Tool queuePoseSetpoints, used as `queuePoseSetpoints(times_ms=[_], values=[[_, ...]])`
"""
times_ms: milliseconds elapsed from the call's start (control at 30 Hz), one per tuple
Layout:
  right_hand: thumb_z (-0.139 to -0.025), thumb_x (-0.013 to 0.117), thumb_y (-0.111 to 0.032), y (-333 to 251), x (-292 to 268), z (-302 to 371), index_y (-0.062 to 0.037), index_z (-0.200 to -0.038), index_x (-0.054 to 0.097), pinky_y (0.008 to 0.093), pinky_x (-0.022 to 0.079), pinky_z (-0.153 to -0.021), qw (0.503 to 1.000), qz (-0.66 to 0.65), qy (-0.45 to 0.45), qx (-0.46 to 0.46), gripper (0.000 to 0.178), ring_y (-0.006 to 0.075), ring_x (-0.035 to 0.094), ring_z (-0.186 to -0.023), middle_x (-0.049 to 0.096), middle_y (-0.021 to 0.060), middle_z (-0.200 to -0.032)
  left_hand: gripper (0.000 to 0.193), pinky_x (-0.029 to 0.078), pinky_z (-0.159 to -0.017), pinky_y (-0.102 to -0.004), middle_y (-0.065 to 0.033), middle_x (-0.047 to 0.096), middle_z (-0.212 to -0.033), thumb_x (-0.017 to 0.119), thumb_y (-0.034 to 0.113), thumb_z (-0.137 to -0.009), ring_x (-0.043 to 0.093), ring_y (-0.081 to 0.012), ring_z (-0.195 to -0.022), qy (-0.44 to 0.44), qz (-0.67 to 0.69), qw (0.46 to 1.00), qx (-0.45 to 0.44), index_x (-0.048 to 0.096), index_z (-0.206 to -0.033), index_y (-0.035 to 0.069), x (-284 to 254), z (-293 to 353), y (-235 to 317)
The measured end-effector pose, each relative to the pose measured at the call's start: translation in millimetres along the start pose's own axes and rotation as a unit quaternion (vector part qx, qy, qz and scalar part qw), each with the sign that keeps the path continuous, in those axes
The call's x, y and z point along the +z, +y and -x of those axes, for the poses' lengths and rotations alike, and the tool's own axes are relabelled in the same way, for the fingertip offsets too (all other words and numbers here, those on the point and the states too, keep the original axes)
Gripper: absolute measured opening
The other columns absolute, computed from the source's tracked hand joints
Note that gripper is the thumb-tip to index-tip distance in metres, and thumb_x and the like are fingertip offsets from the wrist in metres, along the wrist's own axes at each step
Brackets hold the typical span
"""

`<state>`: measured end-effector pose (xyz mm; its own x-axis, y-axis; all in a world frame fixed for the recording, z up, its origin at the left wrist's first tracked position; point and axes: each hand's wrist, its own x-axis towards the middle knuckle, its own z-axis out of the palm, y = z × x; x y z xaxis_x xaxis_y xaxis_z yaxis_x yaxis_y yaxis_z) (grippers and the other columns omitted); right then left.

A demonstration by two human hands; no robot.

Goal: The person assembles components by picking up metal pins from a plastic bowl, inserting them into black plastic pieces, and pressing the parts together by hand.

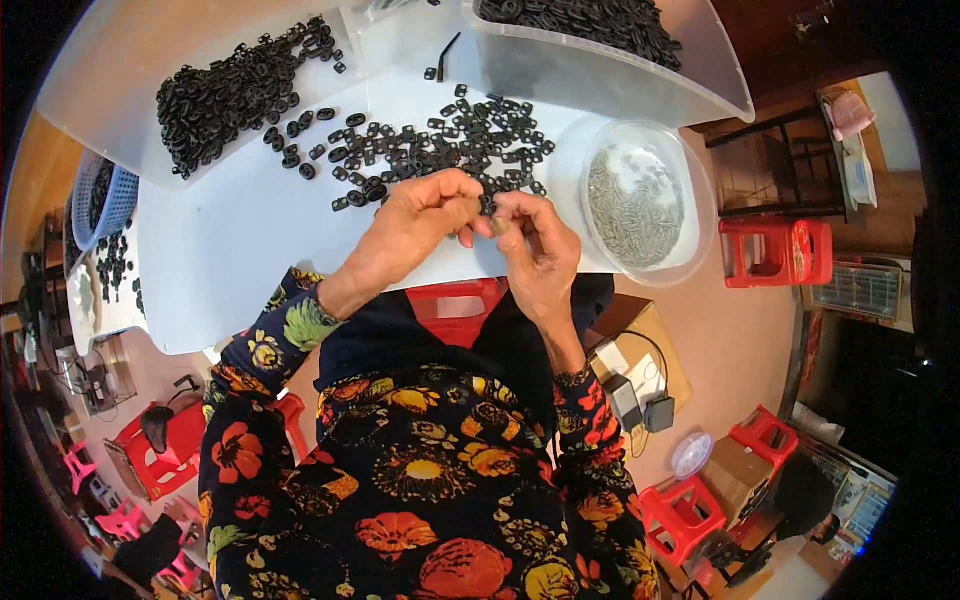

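Note:
Over the front of the white table [250, 250], my left hand [412, 228] and my right hand [540, 252] meet fingertip to fingertip. Between them is a small black plastic piece [488, 204], pinched by both and partly covered by the fingers. Whether a pin is in the fingers too is hidden. Just beyond my hands lies a loose spread of similar black pieces [440, 145], some oval and some with two holes. To the right of my right hand stands a round clear tub [700, 215] with many thin silvery metal pins [635, 215].
A translucent bin [100, 80] at the far left holds a heap of black pieces [220, 100]. Another translucent bin [600, 85] with black parts stands far right. A thin bent black tool [447, 57] lies between them. Left are a blue basket [120, 205] and red stools [170, 450].

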<state>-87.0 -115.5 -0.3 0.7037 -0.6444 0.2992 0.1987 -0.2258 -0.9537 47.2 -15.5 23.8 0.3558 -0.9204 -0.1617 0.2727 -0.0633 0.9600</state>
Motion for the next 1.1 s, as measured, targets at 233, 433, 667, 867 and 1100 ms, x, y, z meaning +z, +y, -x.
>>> queuePoseSetpoints(times_ms=[233, 433, 667, 867, 1100], values=[[-0.082, 0.066, -0.004, 7.9, -0.5, -0.4, 0.0013, -0.089, 0.06, 0.0222, 0.043, -0.055, 1.0, 0.011, 0.009, -0.006, 0.011, 0.0055, 0.05, -0.063, 0.059, 0.0015, -0.076, 0.01, 0.045, -0.067, -0.0223, -0.0015, 0.058, -0.083, 0.049, 0.007, -0.094, 0.053, -0.0077, -0.073, 0.028, -0.075, 0.994, 0.077, 0.056, -0.095, 0.0, 10.2, 8.7, -14.9], [-0.082, 0.065, -0.002, 12.1, -4.3, 0.8, 0.0008, -0.088, 0.06, 0.0224, 0.043, -0.055, 1.0, 0.004, -0.006, -0.001, 0.008, 0.0071, 0.053, -0.061, 0.059, 0.0034, -0.073, 0.009, 0.046, -0.07, -0.0227, -0.002, 0.058, -0.084, 0.049, 0.004, -0.093, 0.056, -0.0086, -0.08, 0.014, -0.025, 0.998, 0.052, 0.053, -0.098, -0.002, 14.6, 12.7, -10.1], [-0.082, 0.062, 0.001, 10.9, -0.7, 1.2, 0.0016, -0.086, 0.062, 0.0227, 0.044, -0.053, 1.0, -0.002, 0.007, -0.013, 0.004, 0.0091, 0.057, -0.061, 0.06, 0.0057, -0.073, 0.014, 0.046, -0.073, -0.0224, -0.0034, 0.062, -0.084, 0.048, 0.002, -0.091, 0.058, -0.0082, -0.082, 0.048, -0.191, 0.975, 0.106, 0.053, -0.103, -0.003, 17.0, 17.1, -18.0], [-0.085, 0.06, 0.0, -2.4, -7.5, 3.0, 0.0035, -0.092, 0.064, 0.0232, 0.048, -0.058, 0.998, 0.046, -0.013, -0.039, 0.009, 0.0111, 0.06, -0.066, 0.062, 0.0081, -0.077, 0.01, 0.047, -0.068, -0.0221, -0.0023, 0.06, -0.085, 0.049, 0.001, -0.091, 0.056, -0.0079, -0.074, 0.082, -0.033, 0.99, 0.113, 0.055, -0.099, -0.001, 26.9, 15.3, -30.1], [-0.084, 0.06, 0.0, -59.9, -46.2, 14.9, 0.001, -0.096, 0.063, 0.0267, 0.049, -0.058, 0.976, 0.217, -0.03, -0.011, 0.013, 0.0149, 0.061, -0.064, 0.064, 0.01, -0.078, 0.009, 0.047, -0.066, -0.0235, -0.0039, 0.061, -0.082, 0.047, 0.003, -0.092, 0.058, -0.009, -0.075, 0.083, -0.069, 0.991, 0.085, 0.054, -0.095, -0.001, 25.0, 16.2, -35.5]])
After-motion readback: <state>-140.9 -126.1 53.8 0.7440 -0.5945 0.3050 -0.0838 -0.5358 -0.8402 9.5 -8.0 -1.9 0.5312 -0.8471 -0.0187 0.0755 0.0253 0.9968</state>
